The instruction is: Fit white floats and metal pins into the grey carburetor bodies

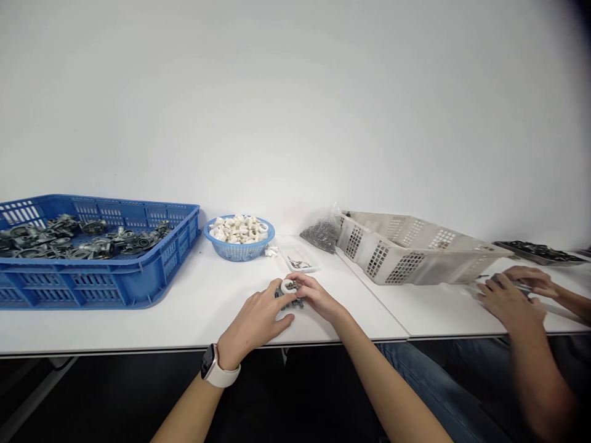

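On the white table, a small grey metal part [298, 304] lies between my hands, with a white plastic piece [287, 286] on its top. My left hand [255, 320] grips the metal part from the left, its fingers curled over the side and its thumb low in front. From the right, my right hand [319, 299] bends its fingertips together at the edge of the white piece. Whatever those fingertips pinch is too small and covered to name. Part of the metal piece is hidden behind my fingers.
A blue crate [138, 280] of metal parts stands at left, beside a blue basket [237, 251] of white pieces. A shallow clear tray [307, 269], a plastic bag [322, 235] of small dark pieces and a pale crate [429, 264] lie beyond. A co-worker's hands [512, 301] work at right.
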Available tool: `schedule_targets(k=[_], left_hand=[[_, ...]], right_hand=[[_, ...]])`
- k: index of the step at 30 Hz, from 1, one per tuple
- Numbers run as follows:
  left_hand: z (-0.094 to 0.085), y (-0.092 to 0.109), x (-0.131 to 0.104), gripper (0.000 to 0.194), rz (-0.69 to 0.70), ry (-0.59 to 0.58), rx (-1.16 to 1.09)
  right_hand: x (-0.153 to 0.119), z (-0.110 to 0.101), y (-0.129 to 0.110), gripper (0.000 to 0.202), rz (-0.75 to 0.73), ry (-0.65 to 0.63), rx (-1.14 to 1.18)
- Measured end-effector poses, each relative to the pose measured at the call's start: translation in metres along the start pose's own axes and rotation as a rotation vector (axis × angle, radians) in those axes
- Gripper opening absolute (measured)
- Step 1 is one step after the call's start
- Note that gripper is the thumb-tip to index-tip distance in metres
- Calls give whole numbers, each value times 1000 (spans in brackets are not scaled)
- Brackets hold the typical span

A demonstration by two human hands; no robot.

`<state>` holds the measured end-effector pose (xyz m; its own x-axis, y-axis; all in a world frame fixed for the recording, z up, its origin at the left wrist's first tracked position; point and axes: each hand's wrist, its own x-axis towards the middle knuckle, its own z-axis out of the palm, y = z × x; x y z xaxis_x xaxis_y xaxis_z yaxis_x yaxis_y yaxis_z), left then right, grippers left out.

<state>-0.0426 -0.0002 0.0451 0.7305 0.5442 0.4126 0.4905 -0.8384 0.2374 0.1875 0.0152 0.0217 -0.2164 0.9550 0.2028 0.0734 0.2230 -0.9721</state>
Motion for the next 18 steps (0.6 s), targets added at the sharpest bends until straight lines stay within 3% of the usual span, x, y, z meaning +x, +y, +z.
schedule_targets(k=[18], left_hand=[[-2, 1, 0, 51, 2, -20, -11]], right_hand=[[-2, 3, -3, 38, 8, 33, -14]])
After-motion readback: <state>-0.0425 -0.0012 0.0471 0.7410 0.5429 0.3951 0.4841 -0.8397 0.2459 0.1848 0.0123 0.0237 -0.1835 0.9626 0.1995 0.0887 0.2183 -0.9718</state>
